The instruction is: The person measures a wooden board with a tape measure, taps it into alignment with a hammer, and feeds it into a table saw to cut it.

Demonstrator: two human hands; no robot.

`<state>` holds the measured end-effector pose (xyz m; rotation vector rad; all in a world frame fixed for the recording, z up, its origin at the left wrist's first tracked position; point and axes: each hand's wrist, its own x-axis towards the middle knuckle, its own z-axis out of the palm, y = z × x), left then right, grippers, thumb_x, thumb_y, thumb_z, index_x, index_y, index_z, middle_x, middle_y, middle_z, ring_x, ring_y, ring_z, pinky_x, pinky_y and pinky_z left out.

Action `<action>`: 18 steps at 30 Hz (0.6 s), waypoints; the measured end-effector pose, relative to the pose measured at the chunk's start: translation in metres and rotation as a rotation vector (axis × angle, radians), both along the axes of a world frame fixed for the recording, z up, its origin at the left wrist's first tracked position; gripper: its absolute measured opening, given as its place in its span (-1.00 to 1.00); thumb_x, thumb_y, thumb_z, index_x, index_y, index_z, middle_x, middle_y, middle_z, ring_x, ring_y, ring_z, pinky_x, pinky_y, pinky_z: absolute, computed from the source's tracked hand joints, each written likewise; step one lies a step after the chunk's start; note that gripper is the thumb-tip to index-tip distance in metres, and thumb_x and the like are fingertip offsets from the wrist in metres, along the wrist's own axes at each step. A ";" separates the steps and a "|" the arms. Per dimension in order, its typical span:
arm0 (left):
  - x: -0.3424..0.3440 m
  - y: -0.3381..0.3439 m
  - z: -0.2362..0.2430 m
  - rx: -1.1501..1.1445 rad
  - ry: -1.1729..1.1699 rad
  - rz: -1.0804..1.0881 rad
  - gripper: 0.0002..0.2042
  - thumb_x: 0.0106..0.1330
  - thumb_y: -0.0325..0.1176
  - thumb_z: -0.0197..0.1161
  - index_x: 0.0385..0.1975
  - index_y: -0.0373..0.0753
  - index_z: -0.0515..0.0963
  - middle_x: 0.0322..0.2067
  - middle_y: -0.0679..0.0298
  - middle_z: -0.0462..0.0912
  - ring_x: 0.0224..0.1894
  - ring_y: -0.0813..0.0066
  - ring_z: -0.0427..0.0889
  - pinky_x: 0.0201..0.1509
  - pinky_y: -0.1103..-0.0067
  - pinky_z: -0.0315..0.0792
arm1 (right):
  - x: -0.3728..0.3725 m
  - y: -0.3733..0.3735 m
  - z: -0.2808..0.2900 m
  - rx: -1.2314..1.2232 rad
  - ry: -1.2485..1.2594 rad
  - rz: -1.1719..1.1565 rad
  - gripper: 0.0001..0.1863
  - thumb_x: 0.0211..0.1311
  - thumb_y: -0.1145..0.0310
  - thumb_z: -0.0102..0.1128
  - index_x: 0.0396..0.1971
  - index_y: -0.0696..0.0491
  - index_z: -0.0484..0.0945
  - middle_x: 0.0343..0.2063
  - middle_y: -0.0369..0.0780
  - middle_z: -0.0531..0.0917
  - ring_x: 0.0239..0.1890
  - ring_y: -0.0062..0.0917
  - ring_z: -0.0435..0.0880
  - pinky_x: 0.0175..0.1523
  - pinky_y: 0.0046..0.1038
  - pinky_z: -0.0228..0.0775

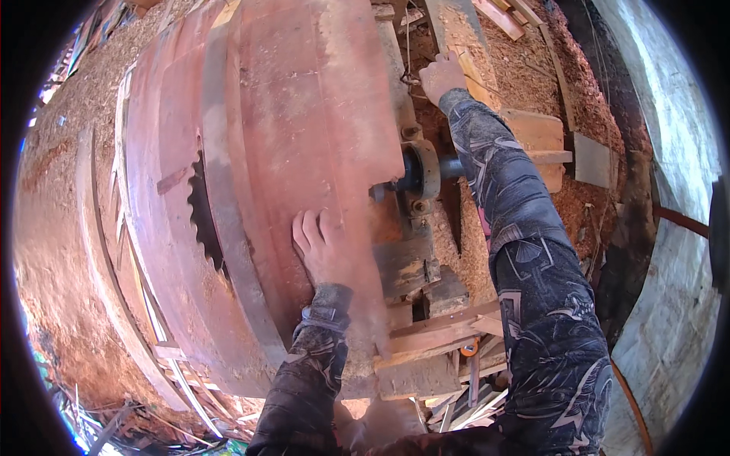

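Note:
My left hand (323, 249) rests on the reddish wooden saw table (293, 114), palm down with its fingers a little bent and apart, holding nothing. To its left, a dark toothed circular saw blade (204, 216) stands up through a slot in the tabletop. A long wooden strip (222, 144) runs across the table between the blade and my hand. Far ahead on the right, my right hand (443, 76) is closed at the edge of a dusty wooden beam (462, 34), next to a thin wire (408, 53). What its fingers grip is hidden.
Right of the tabletop sits a dark metal shaft in a round bearing housing (428, 169), below my right forearm. Sawdust (525, 68) covers the ground, with loose planks (498, 17) at the far right. A pale sheet (661, 114) hangs along the right side. Long battens (99, 228) lie left of the table.

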<state>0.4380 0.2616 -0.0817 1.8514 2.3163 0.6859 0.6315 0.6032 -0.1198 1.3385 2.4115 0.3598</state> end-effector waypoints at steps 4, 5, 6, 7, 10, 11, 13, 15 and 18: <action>0.006 0.002 -0.001 -0.001 -0.038 -0.010 -0.52 0.06 -0.58 0.15 0.08 -0.43 0.41 0.12 -0.13 0.33 0.26 -0.23 0.26 0.33 0.03 0.23 | 0.010 0.001 -0.002 0.004 -0.003 -0.011 -0.71 0.33 0.24 0.02 -0.29 -0.19 0.79 -0.23 -0.32 0.78 0.03 -0.40 0.62 0.35 -0.15 0.12; 0.004 0.002 0.000 0.002 -0.033 -0.007 -0.52 0.06 -0.58 0.15 0.08 -0.43 0.41 0.12 -0.13 0.33 0.26 -0.23 0.26 0.33 0.03 0.23 | 0.008 0.001 -0.002 0.007 0.002 -0.008 -0.71 0.33 0.24 0.02 -0.29 -0.19 0.79 -0.23 -0.32 0.78 0.03 -0.40 0.62 0.35 -0.15 0.12; 0.001 0.001 0.001 0.008 -0.024 -0.007 -0.52 0.06 -0.59 0.14 0.08 -0.43 0.41 0.12 -0.13 0.33 0.26 -0.24 0.26 0.33 0.03 0.23 | 0.006 0.000 -0.003 0.040 0.027 0.027 -0.75 0.31 0.26 0.06 -0.35 -0.17 0.78 -0.30 -0.30 0.78 -0.01 -0.42 0.63 0.27 -0.19 0.16; -0.001 0.001 0.001 0.013 -0.016 -0.006 -0.52 0.06 -0.60 0.13 0.08 -0.43 0.41 0.12 -0.14 0.33 0.26 -0.24 0.26 0.33 0.03 0.23 | 0.005 0.000 -0.003 0.072 0.052 0.062 -0.78 0.29 0.27 0.10 -0.41 -0.15 0.76 -0.37 -0.28 0.78 -0.05 -0.43 0.64 0.19 -0.23 0.19; 0.002 0.000 -0.002 0.015 -0.026 -0.016 -0.53 0.08 -0.60 0.12 0.08 -0.44 0.41 0.12 -0.15 0.34 0.27 -0.25 0.26 0.33 0.02 0.23 | 0.006 -0.002 -0.005 0.061 0.064 0.029 -0.79 0.29 0.28 0.11 -0.40 -0.16 0.76 -0.36 -0.29 0.78 -0.05 -0.44 0.63 0.19 -0.22 0.20; 0.001 0.000 -0.002 0.017 -0.020 -0.013 -0.53 0.08 -0.60 0.12 0.08 -0.44 0.41 0.12 -0.15 0.34 0.27 -0.25 0.26 0.33 0.02 0.23 | 0.002 -0.001 -0.005 0.063 0.070 0.031 -0.79 0.29 0.28 0.11 -0.40 -0.16 0.76 -0.36 -0.29 0.78 -0.05 -0.44 0.63 0.19 -0.22 0.20; -0.002 -0.001 -0.001 0.035 -0.020 -0.013 -0.54 0.09 -0.60 0.11 0.08 -0.44 0.42 0.12 -0.15 0.34 0.26 -0.25 0.27 0.33 0.02 0.23 | -0.008 0.002 -0.007 0.052 0.059 0.021 -0.79 0.29 0.28 0.11 -0.38 -0.16 0.76 -0.35 -0.31 0.78 -0.05 -0.45 0.63 0.17 -0.22 0.21; 0.001 0.000 0.000 0.024 -0.023 -0.015 -0.54 0.09 -0.60 0.11 0.08 -0.44 0.41 0.12 -0.15 0.34 0.26 -0.25 0.27 0.33 0.02 0.23 | -0.006 0.004 -0.011 0.068 0.051 0.018 -0.79 0.29 0.28 0.10 -0.38 -0.16 0.76 -0.34 -0.31 0.78 -0.05 -0.45 0.63 0.17 -0.22 0.21; 0.003 0.001 0.004 0.008 -0.027 -0.015 -0.53 0.08 -0.59 0.11 0.08 -0.44 0.41 0.12 -0.15 0.34 0.25 -0.25 0.28 0.33 0.03 0.24 | -0.006 0.006 -0.011 0.075 0.041 0.007 -0.78 0.30 0.28 0.10 -0.37 -0.16 0.76 -0.33 -0.31 0.78 -0.04 -0.45 0.62 0.16 -0.23 0.22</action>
